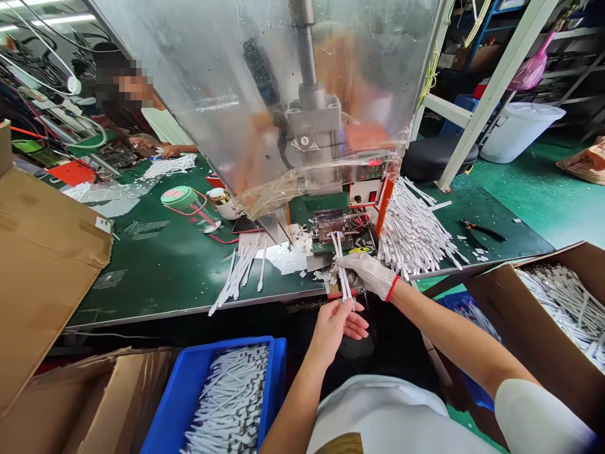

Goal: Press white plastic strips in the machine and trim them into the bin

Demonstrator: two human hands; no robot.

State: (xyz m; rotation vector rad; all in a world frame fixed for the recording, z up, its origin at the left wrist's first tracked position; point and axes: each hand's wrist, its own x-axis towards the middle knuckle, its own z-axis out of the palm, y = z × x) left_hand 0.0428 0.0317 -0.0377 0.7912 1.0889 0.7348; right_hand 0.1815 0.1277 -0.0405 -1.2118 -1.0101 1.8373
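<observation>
Since a benchtop press (312, 116) stands on the green workbench (161, 265), a firm pinch is made by the gloved right hand (363, 272) and the left hand (333, 334) is spread just below, on white plastic strips (341, 271) at the press bed (324, 260), which could slip out of line or be crushed if that pinch loosens.

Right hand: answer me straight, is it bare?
No, the right hand wears a red-cuffed white glove, while the left hand is bare.
</observation>
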